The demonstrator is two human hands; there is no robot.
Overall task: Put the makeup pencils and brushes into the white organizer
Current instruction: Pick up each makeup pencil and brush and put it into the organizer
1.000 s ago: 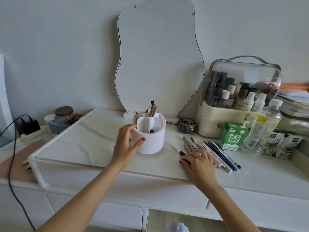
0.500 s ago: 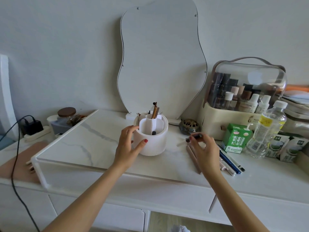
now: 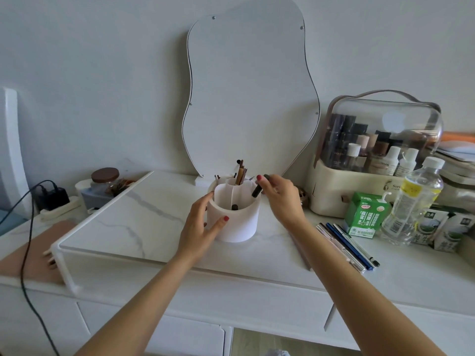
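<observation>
The left hand (image 3: pixel 199 223) grips the white organizer's (image 3: pixel 235 222) side; the right hand (image 3: pixel 281 195) pinches 1 dark pencil (image 3: pixel 257 189) above its right rim, open counter (image 3: pixel 133 222) leftward.

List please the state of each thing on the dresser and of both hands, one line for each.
white organizer: upright, a few brushes inside
left hand: holding the organizer's side
right hand: pinching a dark pencil
dark pencil: tilted, tip over the organizer's rim
loose pencils: lying flat on the dresser
water bottle: upright, capped
green carton: upright, straw attached
cosmetics case: lid shut
glass jar: lidded
</observation>
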